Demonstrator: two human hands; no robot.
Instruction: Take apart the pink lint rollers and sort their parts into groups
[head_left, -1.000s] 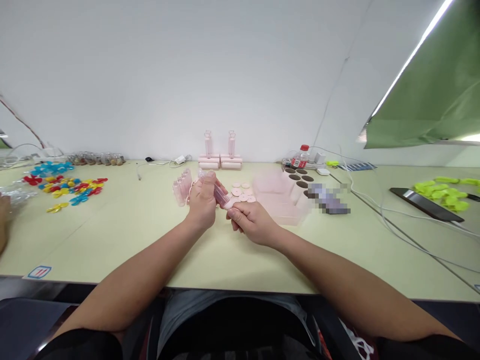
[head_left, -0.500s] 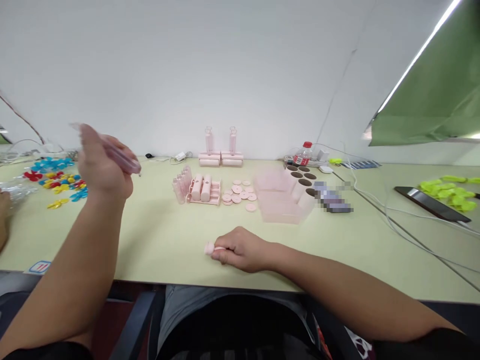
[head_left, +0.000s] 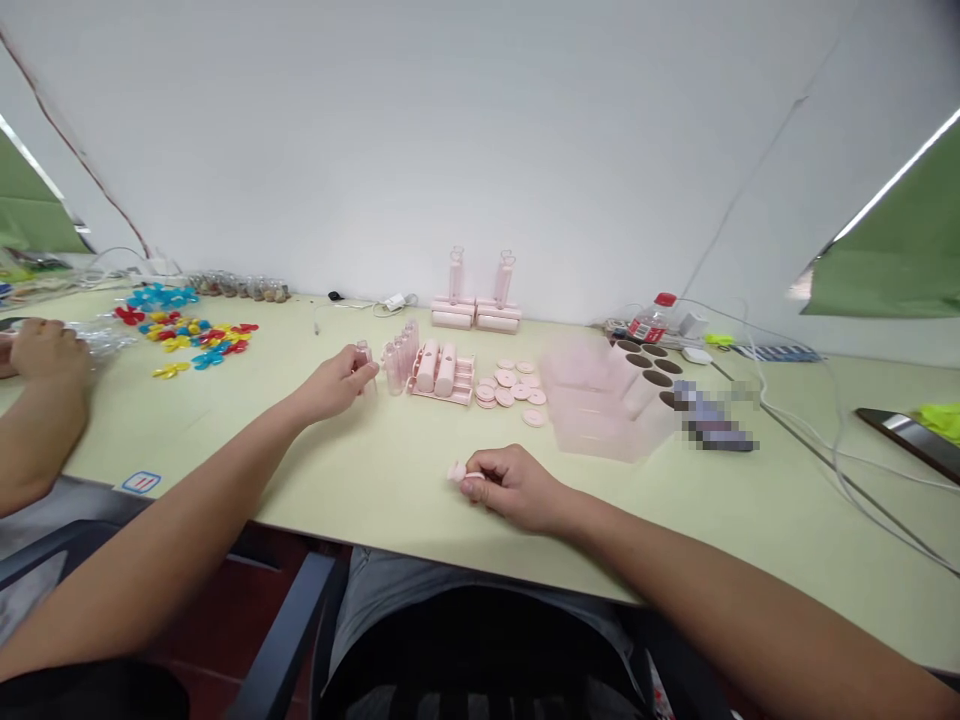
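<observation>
My left hand is closed round a clear pinkish tube, just left of several similar upright tubes. Beside those tubes lies a pink rack with two pink cylinders on it. My right hand rests low over the table, its fingers pinching a small pale-pink plastic piece whose knob-like end sticks out to the left; the fingers hide the rest. Several flat pink discs are spread between the rack and a translucent pink tray.
Two pink assemblies with tubes on top stand against the wall. To the right are dark-topped cylinders, a red-capped bottle and white cables. Coloured plastic pieces and another person's hand are at left.
My left hand has come down from its raised spot at left to beside the tubes, still with a clear tube in it. The view has turned left. My right hand keeps its pink piece.
</observation>
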